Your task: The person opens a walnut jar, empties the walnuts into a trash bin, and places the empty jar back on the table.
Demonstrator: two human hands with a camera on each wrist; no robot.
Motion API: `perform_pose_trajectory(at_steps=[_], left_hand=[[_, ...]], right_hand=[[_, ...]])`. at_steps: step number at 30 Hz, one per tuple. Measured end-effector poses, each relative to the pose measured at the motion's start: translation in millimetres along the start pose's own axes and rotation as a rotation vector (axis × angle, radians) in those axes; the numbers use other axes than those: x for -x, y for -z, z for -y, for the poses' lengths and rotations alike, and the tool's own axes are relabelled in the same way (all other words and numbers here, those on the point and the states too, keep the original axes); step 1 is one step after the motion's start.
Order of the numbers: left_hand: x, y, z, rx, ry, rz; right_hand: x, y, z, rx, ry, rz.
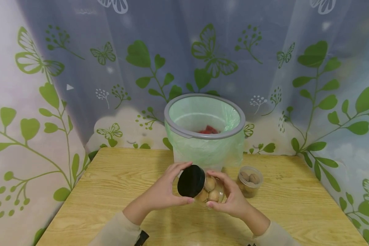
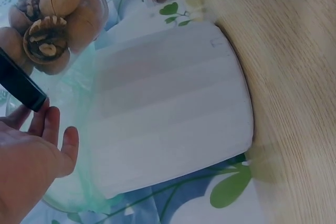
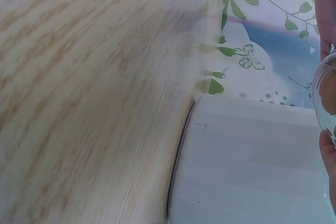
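Note:
A clear jar of walnuts (image 1: pixel 211 193) lies tilted on its side above the wooden table (image 1: pixel 110 191), its black lid (image 1: pixel 191 181) facing left. My left hand (image 1: pixel 164 191) curls its fingers and thumb around the lid's rim. My right hand (image 1: pixel 230 196) grips the jar's clear body from the right. In the left wrist view the jar (image 2: pixel 52 24) with walnuts shows at upper left, the lid's edge (image 2: pixel 20 86) just above my fingers (image 2: pixel 50 127). The right wrist view catches only a sliver of the jar (image 3: pixel 325 95) at the right edge.
A white bin (image 1: pixel 204 131) with a grey rim and green bag liner stands behind the hands, something red inside. A small open cup of walnuts (image 1: pixel 250 185) sits to the right of the jar. A leaf-patterned curtain hangs behind the table.

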State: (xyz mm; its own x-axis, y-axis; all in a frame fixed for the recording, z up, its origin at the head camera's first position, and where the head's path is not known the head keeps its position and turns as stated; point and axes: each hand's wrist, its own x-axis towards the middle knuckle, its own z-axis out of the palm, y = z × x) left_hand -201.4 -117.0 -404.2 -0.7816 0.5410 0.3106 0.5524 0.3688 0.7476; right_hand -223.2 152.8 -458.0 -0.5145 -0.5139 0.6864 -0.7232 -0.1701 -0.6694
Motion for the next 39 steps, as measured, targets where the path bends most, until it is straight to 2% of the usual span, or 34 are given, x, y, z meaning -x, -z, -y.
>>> perform_pose_trajectory(at_steps=[5, 12, 18, 25, 29, 33, 39], left_hand=[[0.5, -4.3, -1.0, -0.030, 0.029, -0.049], [0.7, -7.3, -0.8, -0.037, 0.008, -0.083], [0.7, -3.6, -2.2, -0.036, 0.038, -0.027], [-3.9, 13.7, -0.4, -0.070, -0.024, 0.089], [-7.3, 20.9, -0.2, -0.073, -0.031, 0.140], [-8.5, 20.8, -1.4, -0.078, -0.013, 0.150], [-7.1, 16.7, -2.2, -0.087, 0.010, 0.129]], right_hand=[[-1, 0, 0, -0.001, 0.016, -0.001], [0, -1, 0, 0.000, 0.025, -0.001], [-1, -1, 1, 0.004, 0.027, -0.005], [0, 0, 2, 0.011, -0.009, -0.012], [1, 0, 1, 0.011, -0.018, -0.008], [2, 0, 0, 0.010, 0.003, -0.001], [3, -1, 0, 0.010, 0.006, -0.001]])
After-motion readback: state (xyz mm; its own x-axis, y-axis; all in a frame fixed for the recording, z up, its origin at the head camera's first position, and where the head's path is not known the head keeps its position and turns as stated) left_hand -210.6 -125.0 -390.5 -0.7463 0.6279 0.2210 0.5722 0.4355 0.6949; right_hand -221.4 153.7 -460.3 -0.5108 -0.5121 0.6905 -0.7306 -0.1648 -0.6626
